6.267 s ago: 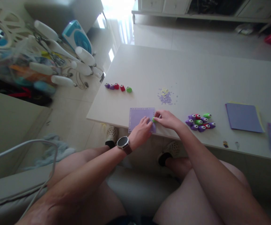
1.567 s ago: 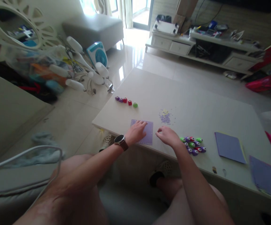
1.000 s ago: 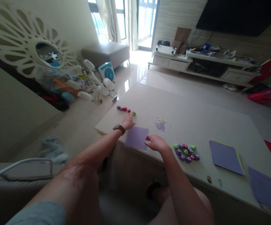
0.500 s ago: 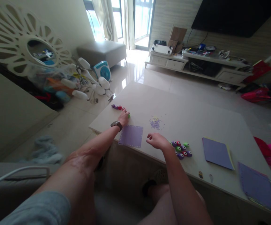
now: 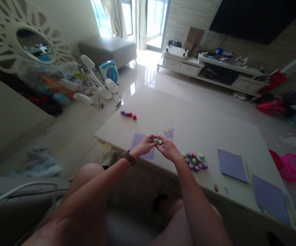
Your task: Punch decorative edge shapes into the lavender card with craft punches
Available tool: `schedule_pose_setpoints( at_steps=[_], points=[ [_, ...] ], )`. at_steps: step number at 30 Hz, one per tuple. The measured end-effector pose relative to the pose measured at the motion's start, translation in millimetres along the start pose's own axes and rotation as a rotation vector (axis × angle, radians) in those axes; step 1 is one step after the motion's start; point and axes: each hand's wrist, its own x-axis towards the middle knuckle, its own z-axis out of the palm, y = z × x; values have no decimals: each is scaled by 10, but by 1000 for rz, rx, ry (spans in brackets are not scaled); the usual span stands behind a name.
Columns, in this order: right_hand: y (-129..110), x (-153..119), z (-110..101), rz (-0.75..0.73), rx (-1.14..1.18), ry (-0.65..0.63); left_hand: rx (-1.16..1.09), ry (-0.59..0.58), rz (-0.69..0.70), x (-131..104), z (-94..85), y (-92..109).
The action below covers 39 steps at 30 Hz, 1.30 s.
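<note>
My left hand point(image 5: 145, 145) grips a small green craft punch point(image 5: 156, 141) from its left, and my right hand point(image 5: 168, 148) has its fingertips on it from the right. The two hands meet above the right side of a purple paper sheet point(image 5: 137, 138), which has small punched holes along its edges and is partly hidden by my left hand. Just behind the hands lies a pile of purple and yellow paper confetti point(image 5: 169, 132). Purple and red punches point(image 5: 129, 114) stand in a row at the table's far left. Several more punches point(image 5: 196, 168) cluster right of my right forearm.
Purple and yellow sheets lie in a stack point(image 5: 231, 165) on the right of the white table point(image 5: 201, 126), with another stack point(image 5: 272, 201) nearer the right corner. A small brown item point(image 5: 215, 187) and a clear item point(image 5: 226, 191) sit by the front edge.
My left hand has come from the punch row back toward me and right, bringing the green punch. My right hand has moved slightly up to meet it.
</note>
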Motion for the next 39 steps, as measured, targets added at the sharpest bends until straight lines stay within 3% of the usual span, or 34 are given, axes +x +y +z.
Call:
schedule_pose_setpoints(
  at_steps=[4,12,14,17,19,22,27,34,39],
  points=[
    [5,-18,29,31,52,-1,-139,-8,-66,-8,61,-88],
    [26,18,44,75,40,22,-203,-88,-51,10,-43,-136],
    [71,34,43,105,-31,30,-80,-89,-22,-58,-111,-91],
    [175,47,47,175,-159,23,341,-94,104,-228,-212,-30],
    [240,48,59,189,-210,11,606,-139,179,-366,-245,-14],
    [291,37,85,166,-235,-15,803,-230,234,-552,-235,-26],
    [280,11,115,160,-234,-82,922,-320,243,-699,-199,-46],
    [284,-10,114,156,-252,-129,900,-304,182,-673,-247,-22],
    [320,-3,125,151,-254,-129,957,-372,194,-653,-286,0]
  ],
)
